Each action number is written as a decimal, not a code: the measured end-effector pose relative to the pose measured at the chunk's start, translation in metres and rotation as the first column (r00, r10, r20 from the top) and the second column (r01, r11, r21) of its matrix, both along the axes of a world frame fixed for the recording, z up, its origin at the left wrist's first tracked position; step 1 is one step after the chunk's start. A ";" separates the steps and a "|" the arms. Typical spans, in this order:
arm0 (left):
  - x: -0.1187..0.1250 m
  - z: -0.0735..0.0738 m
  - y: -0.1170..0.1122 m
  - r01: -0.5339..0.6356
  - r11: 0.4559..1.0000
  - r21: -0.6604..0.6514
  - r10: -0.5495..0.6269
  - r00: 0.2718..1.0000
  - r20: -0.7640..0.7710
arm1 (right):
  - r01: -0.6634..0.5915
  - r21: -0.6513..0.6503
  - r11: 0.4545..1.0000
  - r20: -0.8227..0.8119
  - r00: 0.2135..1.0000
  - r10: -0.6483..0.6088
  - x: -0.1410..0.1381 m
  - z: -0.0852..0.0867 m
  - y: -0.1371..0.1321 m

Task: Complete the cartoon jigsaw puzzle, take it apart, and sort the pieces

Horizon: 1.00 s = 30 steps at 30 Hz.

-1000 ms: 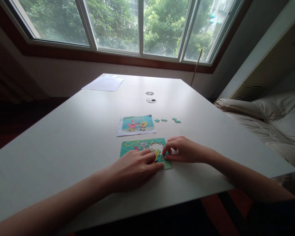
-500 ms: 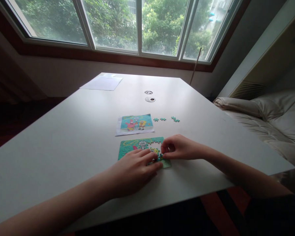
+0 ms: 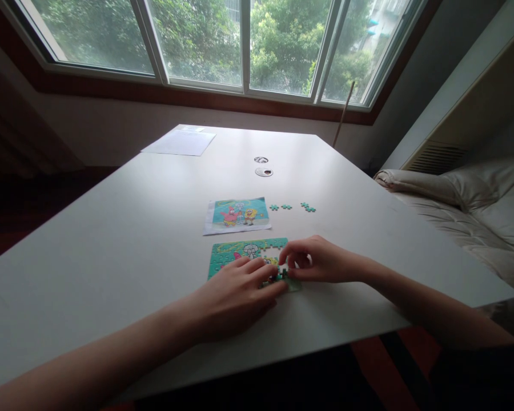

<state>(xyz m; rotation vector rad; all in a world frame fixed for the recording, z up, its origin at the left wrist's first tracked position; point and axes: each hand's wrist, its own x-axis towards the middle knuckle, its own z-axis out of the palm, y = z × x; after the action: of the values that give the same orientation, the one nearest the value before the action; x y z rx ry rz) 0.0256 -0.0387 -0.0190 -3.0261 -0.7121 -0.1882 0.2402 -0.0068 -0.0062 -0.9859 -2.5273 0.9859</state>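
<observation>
A partly assembled jigsaw puzzle (image 3: 227,253) in green, with cartoon figures, lies near the table's front edge. There is a gap in its right half. My left hand (image 3: 244,291) rests over the lower middle of the puzzle, fingers stretched and thumb apart, covering part of the picture. At the right side my right hand (image 3: 310,260) has its fingers curled, with thumb and forefinger at a small dark green jigsaw piece (image 3: 284,273) by the gap. The fingertips partly hide that piece.
Behind the puzzle lies a printed picture sheet (image 3: 240,214) with the same figures. Several loose jigsaw pieces (image 3: 286,206) lie to its right. Farther back are two round inserts (image 3: 264,172) in the white table (image 3: 111,240) and some papers (image 3: 182,142). A couch (image 3: 445,194) stands at right.
My right forefinger has lifted slightly and the curled fingers have opened a little around the piece. My left hand stays on the puzzle. The whole view has shifted slightly.
</observation>
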 end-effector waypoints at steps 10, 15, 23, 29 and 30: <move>-0.001 -0.004 0.000 0.008 1.000 0.012 -0.009 0.999 0.041 | 0.071 -0.056 0.996 -0.023 0.997 -0.072 -0.005 -0.005 0.000; -0.002 -0.002 0.000 0.008 1.000 0.006 -0.008 0.998 0.056 | 0.068 -0.104 0.992 -0.001 0.998 -0.069 -0.007 -0.004 0.002; -0.002 0.000 -0.001 0.014 1.000 -0.004 -0.014 0.999 0.047 | 0.004 -0.055 0.998 0.072 0.997 0.000 -0.006 0.000 0.005; -0.002 -0.002 0.000 0.005 1.000 -0.014 -0.005 0.999 0.053 | 0.007 0.063 0.998 0.121 0.993 -0.015 -0.007 0.000 0.000; -0.002 -0.003 0.000 0.001 1.000 -0.016 -0.001 0.999 0.050 | 0.015 0.084 0.996 0.118 0.993 -0.025 -0.007 -0.001 0.000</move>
<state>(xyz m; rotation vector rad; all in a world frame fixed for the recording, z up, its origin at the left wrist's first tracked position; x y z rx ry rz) 0.0233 -0.0388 -0.0217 -3.0466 -0.7188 -0.2603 0.2330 -0.0072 -0.0068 -1.0736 -2.6255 0.8322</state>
